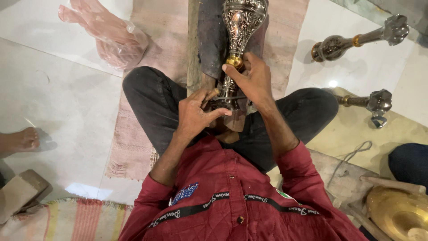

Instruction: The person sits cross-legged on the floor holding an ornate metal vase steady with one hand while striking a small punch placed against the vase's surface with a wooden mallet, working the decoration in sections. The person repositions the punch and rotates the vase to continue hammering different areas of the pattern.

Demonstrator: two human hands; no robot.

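Hands (196, 111) (249, 78) grip engraved vase (240, 22); two metal stems (356, 42) lie nearby

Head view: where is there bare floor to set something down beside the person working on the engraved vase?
Bare white floor lies between the pink plastic bag, a bare foot and the mat. The other side is crowded: two metal pieces, a brass dish.

A vase (238, 40) lies on a mat (156, 49) between the person's knees, with the right hand (249, 78) on its neck and the left hand (196, 114) nearer, at its base. Far left lies a plastic bag (109, 33); at right, two metal stems (356, 42) lie on the floor (53, 102), one farther. A dish (397, 214) sits near right.
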